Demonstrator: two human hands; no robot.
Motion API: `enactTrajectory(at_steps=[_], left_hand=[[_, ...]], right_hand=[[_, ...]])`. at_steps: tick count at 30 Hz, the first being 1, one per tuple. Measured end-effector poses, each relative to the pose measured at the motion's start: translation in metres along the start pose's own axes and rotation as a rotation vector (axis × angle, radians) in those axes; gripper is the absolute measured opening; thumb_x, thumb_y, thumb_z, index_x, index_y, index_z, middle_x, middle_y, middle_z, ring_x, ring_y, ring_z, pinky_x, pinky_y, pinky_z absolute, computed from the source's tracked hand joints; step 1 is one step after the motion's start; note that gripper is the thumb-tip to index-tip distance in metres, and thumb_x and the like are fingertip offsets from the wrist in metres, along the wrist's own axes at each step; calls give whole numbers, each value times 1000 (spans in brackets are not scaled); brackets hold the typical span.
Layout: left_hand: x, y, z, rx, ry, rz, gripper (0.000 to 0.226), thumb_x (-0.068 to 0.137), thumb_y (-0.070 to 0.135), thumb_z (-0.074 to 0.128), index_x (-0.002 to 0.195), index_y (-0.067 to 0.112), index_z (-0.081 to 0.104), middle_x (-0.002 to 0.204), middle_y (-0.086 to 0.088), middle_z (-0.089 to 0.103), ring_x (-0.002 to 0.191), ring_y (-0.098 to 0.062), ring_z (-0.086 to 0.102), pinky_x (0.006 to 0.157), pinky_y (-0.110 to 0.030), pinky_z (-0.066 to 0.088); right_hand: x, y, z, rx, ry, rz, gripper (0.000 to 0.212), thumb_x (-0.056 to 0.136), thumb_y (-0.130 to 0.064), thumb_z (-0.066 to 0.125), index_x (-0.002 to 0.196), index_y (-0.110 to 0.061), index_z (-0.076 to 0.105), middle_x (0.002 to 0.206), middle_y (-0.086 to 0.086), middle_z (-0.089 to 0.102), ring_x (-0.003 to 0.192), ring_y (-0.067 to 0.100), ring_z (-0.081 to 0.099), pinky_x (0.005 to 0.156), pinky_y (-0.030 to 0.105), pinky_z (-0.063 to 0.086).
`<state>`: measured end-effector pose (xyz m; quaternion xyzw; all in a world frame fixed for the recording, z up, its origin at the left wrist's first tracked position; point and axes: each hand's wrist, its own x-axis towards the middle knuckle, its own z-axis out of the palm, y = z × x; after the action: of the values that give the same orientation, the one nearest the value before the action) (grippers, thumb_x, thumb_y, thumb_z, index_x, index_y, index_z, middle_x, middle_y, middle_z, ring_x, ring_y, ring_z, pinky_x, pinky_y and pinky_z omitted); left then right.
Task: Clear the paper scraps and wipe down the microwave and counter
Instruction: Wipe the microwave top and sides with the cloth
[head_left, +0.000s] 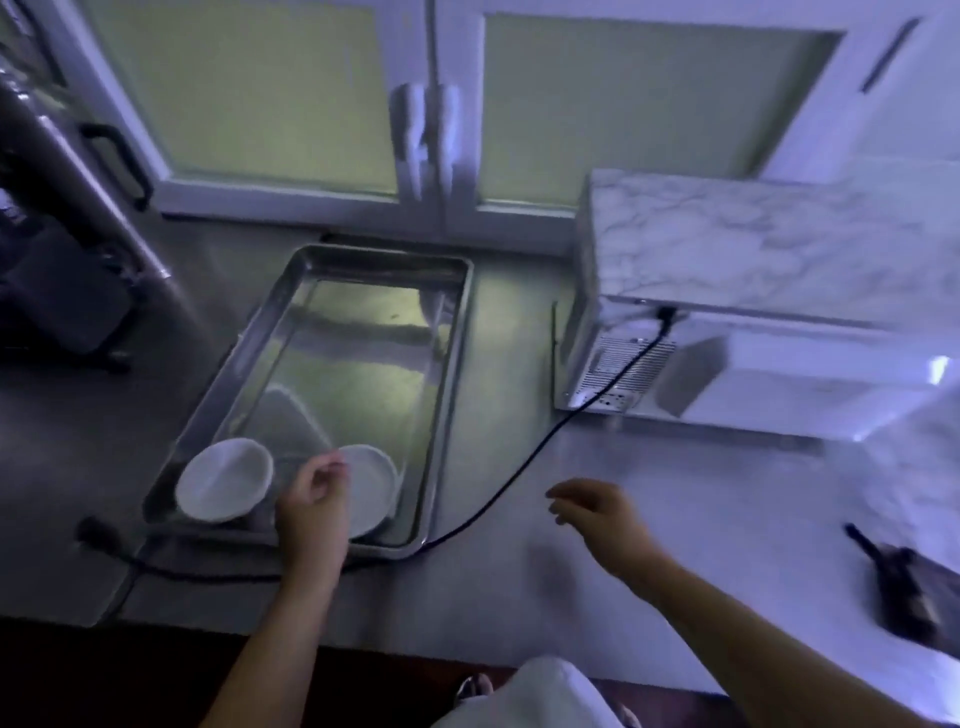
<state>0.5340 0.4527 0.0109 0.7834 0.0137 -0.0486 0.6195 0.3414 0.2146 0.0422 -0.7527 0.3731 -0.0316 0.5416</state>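
Paper scraps: none made out on counter, microwave or tray; view dim and blurred, small bits could be missed.
White boxy microwave oven (779, 384): right side of counter, vented panel with cord socket turned toward camera; no wetness or wipe marks readable.
White-and-grey marbled slab (753, 244): lying flat on top of microwave.
Pale smooth counter top (701, 530): wiped or not, cannot tell.
Progress: judged early to middle; no cloth or wipe seen in either hand, so wiping of microwave and counter looks left to do; scrap clearing possibly finished, not certain.
Shallow rectangular shiny steel tray (454, 364): on counter, left of microwave and apart from it.
Tray contents: two round white dishes at near end; left dish (223, 480) in near-left corner, right dish (371, 483) partly hidden behind left hand; only reflections on tray floor beyond them.
Left hand (311, 501): over near rim of tray, fingers curled, thumb near forefinger; pinching something small or holding nothing, cannot tell.
Right hand (595, 506): hovering above counter between tray and microwave, fingers hanging loose, grasping nothing.
Thin black power cord (500, 488): from microwave panel across counter, past tray's near-right corner, on toward left edge.
Dark oblong object (904, 587): far right on counter, too blurred to name.
White-framed frosted cabinet doors (260, 104): behind tray.
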Motion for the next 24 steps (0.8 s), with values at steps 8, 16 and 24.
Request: enactTrajectory(at_steps=[8,16,24], left_hand=[[-112,37,193,127,-854,159,35,92,-4,58,88,28,71,80,10,74,71,-7,67,72,-25,55],[-215,26,319,448,-1339,50,25,94,3,61,92,25,72,87,1,73,81,-14,66,81,-29,52],[-268,29,381,637,-1375,18,23,95,6,62,92,26,72,88,2,74,72,-4,66,70,-17,50]], right_hand=[[-68,119,-146,276,572,248,19,90,5,63,91,-8,76,79,3,75,71,18,68,64,21,49],[-110,251,-310,45,981,642,54,85,-21,68,136,-9,56,125,15,62,102,34,62,80,45,53],[-88,336,-400,171,745,857,60,73,-23,83,125,-17,55,100,6,63,87,28,60,63,33,49]])
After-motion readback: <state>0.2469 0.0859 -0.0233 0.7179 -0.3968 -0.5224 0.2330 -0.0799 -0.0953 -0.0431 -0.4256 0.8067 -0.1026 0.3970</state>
